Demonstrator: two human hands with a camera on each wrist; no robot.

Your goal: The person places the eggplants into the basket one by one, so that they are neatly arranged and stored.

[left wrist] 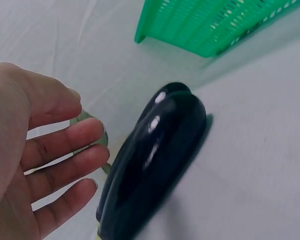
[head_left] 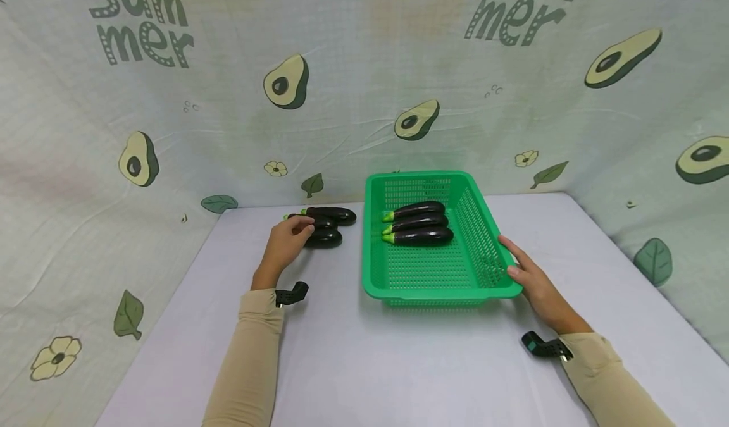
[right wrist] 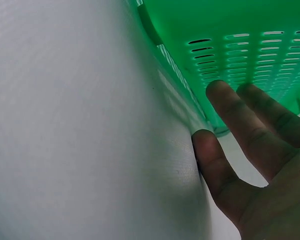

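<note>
My left hand (head_left: 288,240) hovers at a small group of dark eggplants on the table's left side, fingers loosely bent. In the left wrist view, a gap separates its fingertips (left wrist: 92,131) from the nearest glossy eggplant (left wrist: 155,160). The front eggplant (head_left: 324,238) lies by the hand, the back one (head_left: 336,215) behind it; the hand partly covers another between them. A green plastic basket (head_left: 398,294) stands right of them, with three eggplants (head_left: 421,236) side by side inside. My right hand (head_left: 541,291) holds its right rim, thumb on top, other fingers against the outer slotted wall.
A white cloth (head_left: 370,370) covers the table. Behind and beside it hangs a pale sheet (head_left: 342,35) printed with avocados, leaves and lettering. The basket's back end stands close to that sheet. Each wrist wears a black camera (head_left: 292,294).
</note>
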